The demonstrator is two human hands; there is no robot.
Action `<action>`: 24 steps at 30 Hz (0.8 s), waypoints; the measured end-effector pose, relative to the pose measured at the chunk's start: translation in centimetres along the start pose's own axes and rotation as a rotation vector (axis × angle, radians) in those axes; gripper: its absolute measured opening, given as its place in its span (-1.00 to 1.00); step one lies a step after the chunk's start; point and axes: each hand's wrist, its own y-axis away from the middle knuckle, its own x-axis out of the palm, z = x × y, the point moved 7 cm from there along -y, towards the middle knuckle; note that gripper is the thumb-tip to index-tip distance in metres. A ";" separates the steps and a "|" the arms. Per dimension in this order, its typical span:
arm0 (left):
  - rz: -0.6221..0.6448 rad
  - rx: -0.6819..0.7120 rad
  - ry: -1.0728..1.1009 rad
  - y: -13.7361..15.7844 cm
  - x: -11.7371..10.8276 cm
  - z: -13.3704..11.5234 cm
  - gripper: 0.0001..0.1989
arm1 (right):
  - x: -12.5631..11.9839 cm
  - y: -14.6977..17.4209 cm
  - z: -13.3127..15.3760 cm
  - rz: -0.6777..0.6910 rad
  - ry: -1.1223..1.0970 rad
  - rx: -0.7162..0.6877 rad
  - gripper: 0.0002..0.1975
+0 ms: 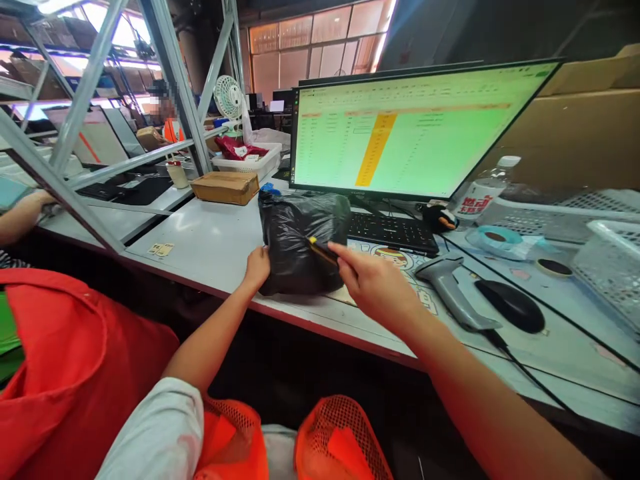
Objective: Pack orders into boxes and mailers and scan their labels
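A black plastic bag, bulging and wrinkled, stands at the desk's front edge before the monitor. At its lower left side, my left hand is closed on the plastic, the fingers partly hidden. My right hand grips a slim dark utility knife with a yellow end. The yellow end points at the middle of the bag and appears to touch it; the blade cannot be made out.
Right of the bag are a keyboard, a grey barcode scanner and a black mouse. Behind stands a lit monitor. A cardboard box lies back left, near a metal frame. Another person's arm shows far left.
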 end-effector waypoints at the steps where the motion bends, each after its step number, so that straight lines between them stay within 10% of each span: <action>1: 0.008 -0.024 -0.010 -0.3 0.0 0.6 -0.58 | 1.1 1.7 -1.2 0.073 0.021 0.023 -0.44; 6: 0.100 -0.050 -0.093 -0.2 0.7 1.8 -0.62 | 1.5 9.0 -8.8 0.155 0.117 0.158 -0.48; 13: 0.209 0.102 -0.337 4.8 -1.9 -1.5 -0.79 | 2.8 10.6 -16.6 0.149 0.355 0.427 -0.36; 19: 0.379 0.904 -0.070 7.3 -0.7 -10.6 -0.75 | 2.6 3.1 -12.9 -0.109 0.229 0.242 -0.48; 24: 0.372 1.031 -0.016 7.0 2.3 -11.3 -0.80 | 6.0 -6.4 -6.0 0.009 -0.120 -0.049 -0.49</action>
